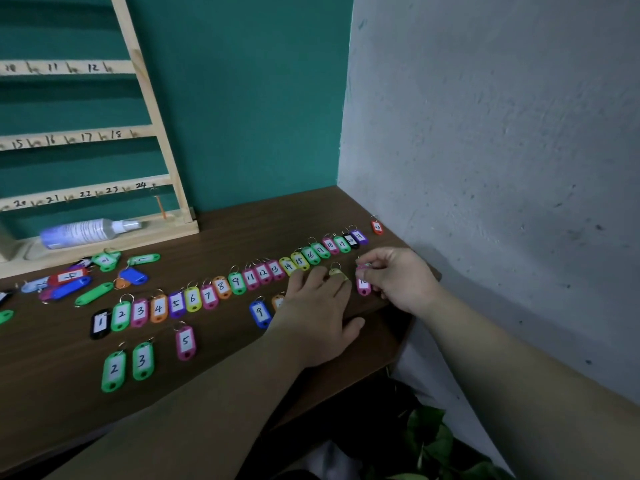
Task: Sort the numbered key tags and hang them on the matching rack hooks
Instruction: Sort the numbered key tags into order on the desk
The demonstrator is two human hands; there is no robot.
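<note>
Here, at a dark wood-grain bench [221,382] wedged into a corner between a teal wall [242,98] and a rough grey plaster wall [485,133], your two hands work over a long diagonal row of key tags [221,287]. The tags are small glossy plastic ovals in black, green, pink, orange, purple and yellow, each with a white paper window bearing a handwritten number and a thin wire ring at the top; the row runs from 1 near you on the left up past 20 at the far right. Your right hand [398,282] pinches the ring end of a pink tag [363,285] between thumb and fingertips, the tag's lower end at or just above the bench. Your left hand [318,313] lies palm down with fingers spread, its fingertips pressed on a yellowish tag [336,272] just beside the pink one. Closer to you lie spare tags: two green ones marked 2 and 3 [128,367], a pink 5 [186,342] and a blue 9 [260,312]. A loose heap of tags [86,275] sits at the left. An orange-red tag [377,227] lies alone by the plaster wall. Behind stands a pale pine rack [156,109] with slats numbered by hand above small hooks, and a clear plastic spray bottle [86,232] lies on its base
</note>
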